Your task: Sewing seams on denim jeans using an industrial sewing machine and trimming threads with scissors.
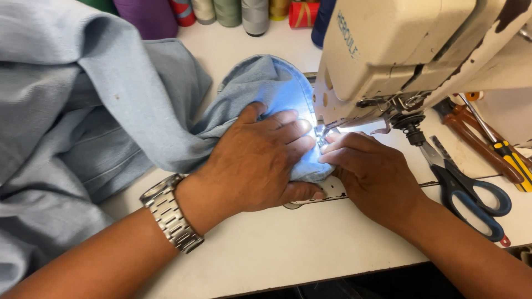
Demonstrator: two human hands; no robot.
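white table [310, 243] | on it: blue cloth [83, 127], scissors [471, 194], screwdriver [501, 147], thread spools [233, 11]

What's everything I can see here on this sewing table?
Light blue fabric: one, spread left, its edge under the needle.
Sewing machine: one, cream, upper right.
Thread cones: several, mixed colours, back edge.
Scissors: one, blue handles, right.
Screwdriver: one, yellow and black, far right.
Table: one, white.
Wristwatch: one, silver, left wrist.
Left hand: flat on fabric.
Right hand: fingertips at the needle.
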